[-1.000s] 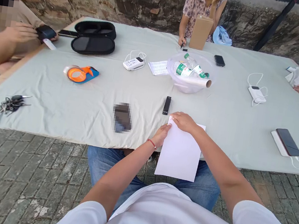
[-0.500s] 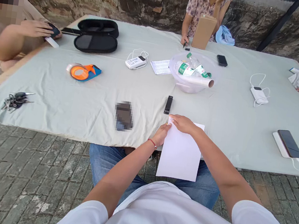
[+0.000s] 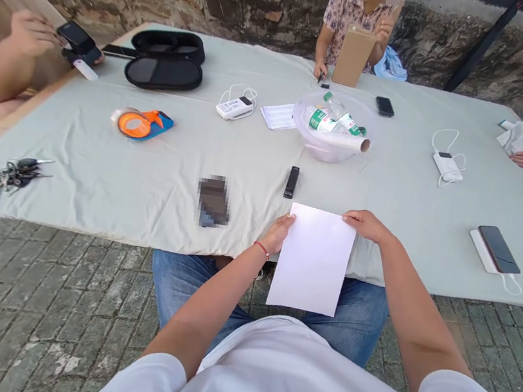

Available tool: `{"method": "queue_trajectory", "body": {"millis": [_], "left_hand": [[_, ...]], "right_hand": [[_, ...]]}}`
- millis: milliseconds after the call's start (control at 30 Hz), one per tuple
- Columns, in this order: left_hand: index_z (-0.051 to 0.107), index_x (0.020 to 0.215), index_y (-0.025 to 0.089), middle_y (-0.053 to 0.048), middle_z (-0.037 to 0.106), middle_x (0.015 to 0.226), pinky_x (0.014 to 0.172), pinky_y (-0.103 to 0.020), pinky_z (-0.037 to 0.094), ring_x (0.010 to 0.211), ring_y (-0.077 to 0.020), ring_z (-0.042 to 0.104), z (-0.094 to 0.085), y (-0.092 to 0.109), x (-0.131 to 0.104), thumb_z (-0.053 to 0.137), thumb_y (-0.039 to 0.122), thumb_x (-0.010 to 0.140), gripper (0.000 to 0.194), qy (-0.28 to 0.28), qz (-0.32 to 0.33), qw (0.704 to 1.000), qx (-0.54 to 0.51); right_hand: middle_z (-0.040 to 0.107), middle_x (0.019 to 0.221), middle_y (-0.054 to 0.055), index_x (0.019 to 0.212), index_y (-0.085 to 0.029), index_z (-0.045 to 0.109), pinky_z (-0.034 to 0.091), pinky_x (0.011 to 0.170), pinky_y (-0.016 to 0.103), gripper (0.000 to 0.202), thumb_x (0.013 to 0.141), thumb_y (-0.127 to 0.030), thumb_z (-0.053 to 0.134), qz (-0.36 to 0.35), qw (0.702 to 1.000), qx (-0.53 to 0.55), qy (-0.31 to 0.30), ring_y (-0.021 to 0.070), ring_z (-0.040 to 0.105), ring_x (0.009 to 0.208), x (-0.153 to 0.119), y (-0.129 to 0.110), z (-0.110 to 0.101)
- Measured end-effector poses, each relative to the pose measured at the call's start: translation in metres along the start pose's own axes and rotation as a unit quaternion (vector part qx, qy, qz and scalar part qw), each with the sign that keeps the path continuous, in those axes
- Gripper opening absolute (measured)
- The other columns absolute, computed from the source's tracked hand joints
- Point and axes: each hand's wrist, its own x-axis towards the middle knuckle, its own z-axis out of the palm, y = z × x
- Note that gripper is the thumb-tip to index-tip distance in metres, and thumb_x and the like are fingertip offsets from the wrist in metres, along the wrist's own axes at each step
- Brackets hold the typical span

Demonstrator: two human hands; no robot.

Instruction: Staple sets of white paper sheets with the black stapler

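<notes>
A white sheet of paper (image 3: 313, 262) lies partly on the table edge and partly over my lap. My left hand (image 3: 278, 232) pinches its upper left edge. At the upper right corner, my right hand (image 3: 365, 225) has the paper between thumb and fingers. A small mark shows at the sheet's top left corner. Just beyond the paper stands a black stapler-like object (image 3: 291, 182), and a pixelated dark object (image 3: 213, 201) rests to the left.
On the cloth-covered table (image 3: 157, 175) are keys (image 3: 21, 175), a tape dispenser (image 3: 142, 124), a black case (image 3: 164, 72), a basin (image 3: 326, 152) with bottles, power banks (image 3: 235, 108) and phones (image 3: 500, 249). Three other people sit around it.
My right hand has moved from the paper's top left corner to its top right corner. At the far left, a person's hand has lifted off a dark device.
</notes>
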Motion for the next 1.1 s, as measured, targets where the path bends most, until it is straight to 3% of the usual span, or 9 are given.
{"method": "queue_trajectory", "body": {"millis": [167, 267, 367, 700, 867, 1000, 1100], "left_hand": [[0.067, 0.097, 0.018, -0.011, 0.075, 0.100, 0.095, -0.042, 0.051, 0.106, -0.0296, 0.067, 0.000, 0.001, -0.001, 0.072, 0.044, 0.079, 0.032, 0.023, -0.003, 1.000, 0.009], [0.067, 0.099, 0.017, -0.010, 0.075, 0.100, 0.095, -0.040, 0.051, 0.105, -0.0278, 0.067, -0.001, 0.000, -0.001, 0.072, 0.043, 0.079, 0.033, 0.039, 0.005, 0.999, 0.011], [0.068, 0.101, 0.017, -0.010, 0.075, 0.100, 0.094, -0.040, 0.051, 0.103, -0.0270, 0.068, -0.001, 0.001, -0.001, 0.072, 0.043, 0.080, 0.033, 0.030, 0.009, 0.999, 0.014], [0.067, 0.101, 0.018, -0.011, 0.074, 0.102, 0.095, -0.042, 0.052, 0.107, -0.0285, 0.067, -0.003, 0.001, 0.000, 0.072, 0.043, 0.080, 0.033, 0.002, -0.008, 1.000, 0.024], [0.065, 0.104, 0.018, -0.013, 0.073, 0.109, 0.098, -0.045, 0.051, 0.111, -0.0293, 0.065, -0.004, 0.002, -0.001, 0.069, 0.043, 0.082, 0.033, -0.018, -0.016, 1.000, 0.017], [0.064, 0.102, 0.019, -0.011, 0.073, 0.106, 0.098, -0.044, 0.050, 0.107, -0.0284, 0.067, -0.004, 0.001, 0.001, 0.068, 0.042, 0.083, 0.031, -0.005, -0.003, 1.000, 0.008], [0.062, 0.101, 0.019, -0.009, 0.073, 0.099, 0.093, -0.044, 0.053, 0.095, -0.0251, 0.069, -0.003, 0.000, 0.003, 0.070, 0.043, 0.082, 0.032, 0.007, 0.010, 1.000, -0.028]], "right_hand": [[0.072, 0.097, 0.002, 0.105, -0.025, 0.073, 0.050, 0.075, 0.031, 0.036, 0.088, -0.049, 0.052, 0.002, 0.993, 0.092, 0.080, 0.0198, 0.063, 0.086, -0.006, 0.008, 0.017], [0.071, 0.103, 0.004, 0.114, -0.026, 0.071, 0.052, 0.070, 0.031, 0.037, 0.088, -0.047, 0.053, 0.022, 0.986, 0.148, 0.075, 0.0202, 0.063, 0.090, -0.008, 0.013, 0.023], [0.071, 0.101, 0.005, 0.112, -0.026, 0.071, 0.054, 0.067, 0.030, 0.036, 0.085, -0.044, 0.056, 0.040, 0.977, 0.200, 0.062, 0.0202, 0.063, 0.089, -0.011, 0.020, 0.026], [0.072, 0.088, 0.003, 0.099, -0.023, 0.074, 0.054, 0.063, 0.028, 0.028, 0.079, -0.041, 0.066, 0.093, 0.947, 0.289, 0.108, 0.0169, 0.063, 0.076, -0.007, 0.035, 0.036], [0.074, 0.086, 0.004, 0.092, -0.020, 0.073, 0.054, 0.065, 0.027, 0.028, 0.072, -0.040, 0.076, 0.116, 0.911, 0.379, 0.109, 0.0155, 0.066, 0.074, -0.010, 0.039, 0.038], [0.075, 0.088, 0.006, 0.091, -0.020, 0.071, 0.057, 0.068, 0.030, 0.036, 0.071, -0.049, 0.078, 0.104, 0.875, 0.456, 0.128, 0.0189, 0.070, 0.078, -0.021, 0.029, 0.046], [0.076, 0.097, 0.010, 0.092, -0.020, 0.069, 0.059, 0.076, 0.037, 0.045, 0.079, -0.062, 0.067, 0.104, 0.872, 0.458, 0.136, 0.0254, 0.071, 0.090, -0.035, 0.019, 0.060]]}}
